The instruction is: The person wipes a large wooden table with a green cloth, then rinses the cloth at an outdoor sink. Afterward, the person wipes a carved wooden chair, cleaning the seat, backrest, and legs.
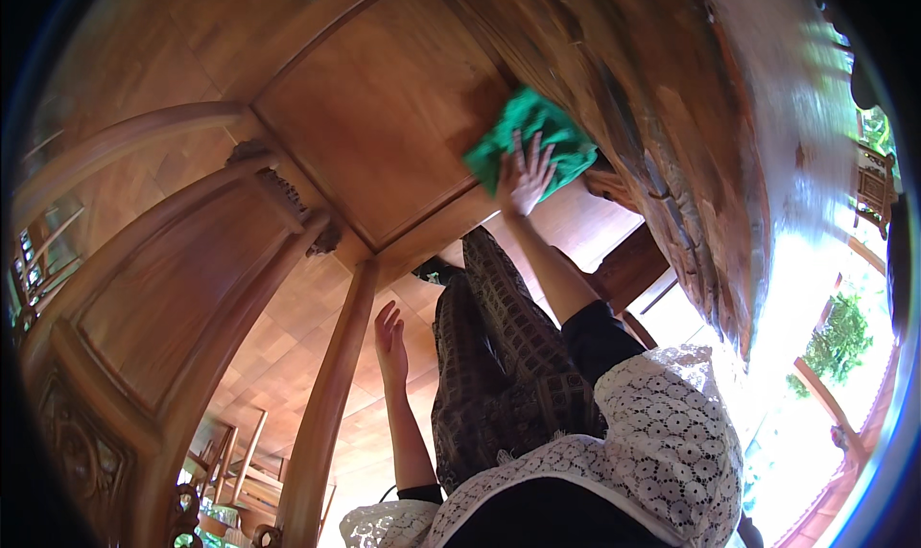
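My right hand (pixel 526 176) lies with spread fingers flat on a crumpled green cloth (pixel 552 131). Under the cloth is the right front part of a polished wooden chair seat (pixel 374 116), close to the rough edge of a thick wooden slab (pixel 662 164). Part of the seat's corner is hidden by the cloth. Off to the left, my left hand (pixel 389 342) hangs in the air with loosely stretched fingers and nothing in it. It is nearest to a slim wooden chair post (pixel 336 385), apart from it.
At the left stands the chair's wooden side panel (pixel 182 289) with carved trim, below a curved armrest (pixel 125 145). Brown tiles (pixel 278 337) cover the floor. More wooden chairs (pixel 240 462) stand at the lower left. Bright light and greenery (pixel 835 337) show at the right.
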`<state>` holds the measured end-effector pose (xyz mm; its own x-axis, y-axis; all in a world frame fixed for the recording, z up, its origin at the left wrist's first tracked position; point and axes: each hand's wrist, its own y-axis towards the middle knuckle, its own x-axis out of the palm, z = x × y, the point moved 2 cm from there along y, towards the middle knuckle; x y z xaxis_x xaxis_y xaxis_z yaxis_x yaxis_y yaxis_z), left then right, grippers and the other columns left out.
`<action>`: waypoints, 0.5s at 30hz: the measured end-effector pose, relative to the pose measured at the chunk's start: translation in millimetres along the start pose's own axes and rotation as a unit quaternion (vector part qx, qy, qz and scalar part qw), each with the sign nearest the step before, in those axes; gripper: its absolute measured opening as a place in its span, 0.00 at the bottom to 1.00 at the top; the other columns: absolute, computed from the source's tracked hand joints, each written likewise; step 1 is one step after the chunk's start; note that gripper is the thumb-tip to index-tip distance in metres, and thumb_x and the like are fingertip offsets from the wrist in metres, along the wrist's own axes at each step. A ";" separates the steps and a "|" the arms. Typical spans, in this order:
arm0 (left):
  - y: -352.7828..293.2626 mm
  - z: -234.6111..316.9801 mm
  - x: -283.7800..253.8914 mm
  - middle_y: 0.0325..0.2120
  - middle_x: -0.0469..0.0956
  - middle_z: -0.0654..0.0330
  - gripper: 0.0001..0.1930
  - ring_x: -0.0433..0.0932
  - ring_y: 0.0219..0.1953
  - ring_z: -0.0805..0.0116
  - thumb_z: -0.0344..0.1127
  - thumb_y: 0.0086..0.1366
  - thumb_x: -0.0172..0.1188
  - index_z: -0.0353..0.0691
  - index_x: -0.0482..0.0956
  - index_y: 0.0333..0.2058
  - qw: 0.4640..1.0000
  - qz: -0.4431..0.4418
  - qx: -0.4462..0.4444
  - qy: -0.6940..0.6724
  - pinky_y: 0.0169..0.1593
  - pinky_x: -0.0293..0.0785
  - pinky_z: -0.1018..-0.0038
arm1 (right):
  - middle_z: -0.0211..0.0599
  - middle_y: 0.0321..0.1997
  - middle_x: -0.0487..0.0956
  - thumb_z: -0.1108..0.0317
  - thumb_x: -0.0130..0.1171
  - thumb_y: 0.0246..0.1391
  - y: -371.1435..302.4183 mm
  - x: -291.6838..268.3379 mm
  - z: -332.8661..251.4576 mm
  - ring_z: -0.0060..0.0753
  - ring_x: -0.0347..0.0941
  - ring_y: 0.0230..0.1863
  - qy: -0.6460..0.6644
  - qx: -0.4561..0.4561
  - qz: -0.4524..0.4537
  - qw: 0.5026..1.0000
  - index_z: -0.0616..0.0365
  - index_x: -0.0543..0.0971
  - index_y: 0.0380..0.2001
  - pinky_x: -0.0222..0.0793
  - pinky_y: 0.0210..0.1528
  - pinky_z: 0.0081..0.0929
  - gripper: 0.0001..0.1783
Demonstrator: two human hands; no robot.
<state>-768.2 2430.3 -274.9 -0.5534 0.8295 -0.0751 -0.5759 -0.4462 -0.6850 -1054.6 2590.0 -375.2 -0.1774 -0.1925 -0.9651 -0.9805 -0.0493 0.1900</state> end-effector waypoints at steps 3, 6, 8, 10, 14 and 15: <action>-17.0 10.1 -13.0 0.51 0.62 0.55 0.17 0.61 0.54 0.63 0.32 0.62 0.43 0.36 0.60 0.50 0.999 0.026 -0.024 -0.012 0.55 0.55 0.70 | 0.31 0.61 0.56 0.56 0.48 0.50 -67.4 -14.9 -61.8 0.46 0.50 0.61 0.039 -0.123 -0.081 0.988 0.33 0.62 0.54 0.43 0.60 0.47 0.25; -29.4 11.0 -23.1 0.52 0.60 0.56 0.20 0.59 0.55 0.63 0.37 0.63 0.42 0.38 0.58 0.53 0.996 0.048 -0.042 -0.055 0.56 0.53 0.69 | 0.32 0.58 0.61 0.58 0.49 0.50 -127.9 -25.2 -102.2 0.36 0.54 0.59 0.153 -0.272 -0.182 0.933 0.39 0.69 0.48 0.50 0.59 0.39 0.19; -27.7 8.9 -22.8 0.55 0.57 0.58 0.23 0.56 0.57 0.64 0.41 0.63 0.41 0.40 0.55 0.55 0.992 0.055 -0.055 -0.101 0.57 0.52 0.68 | 0.34 0.54 0.66 0.58 0.48 0.50 -154.2 -26.0 -115.1 0.33 0.59 0.57 0.229 -0.340 -0.217 0.886 0.44 0.72 0.44 0.54 0.57 0.35 0.17; -17.9 -15.5 -27.9 0.57 0.53 0.60 0.26 0.52 0.59 0.65 0.48 0.63 0.39 0.44 0.51 0.57 0.991 0.070 -0.071 -0.092 0.57 0.50 0.66 | 0.36 0.48 0.71 0.58 0.46 0.52 -161.4 -40.1 -130.7 0.35 0.64 0.52 0.318 -0.240 -0.215 0.892 0.49 0.73 0.42 0.58 0.53 0.33 0.16; 5.3 -39.2 0.8 0.59 0.48 0.62 0.28 0.47 0.61 0.65 0.53 0.63 0.35 0.49 0.45 0.59 0.959 0.073 -0.123 -0.243 0.58 0.49 0.63 | 0.38 0.37 0.76 0.57 0.41 0.56 -170.5 -67.1 -112.9 0.37 0.71 0.41 0.333 0.003 -0.509 0.794 0.58 0.72 0.41 0.64 0.46 0.29 0.18; 4.3 -44.1 5.9 0.59 0.49 0.61 0.28 0.47 0.61 0.64 0.53 0.63 0.35 0.49 0.46 0.59 0.969 0.059 -0.074 -0.228 0.58 0.49 0.63 | 0.37 0.37 0.76 0.56 0.41 0.57 -175.7 -77.3 -109.0 0.34 0.71 0.40 0.411 0.037 -0.506 0.757 0.59 0.72 0.41 0.64 0.45 0.27 0.19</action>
<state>-747.4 2448.1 -310.2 -0.8384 0.5254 0.1452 -0.4180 -0.4486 -0.7900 -859.5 2506.8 -314.3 0.7510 -0.6392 -0.1656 -0.5864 -0.5302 -0.6124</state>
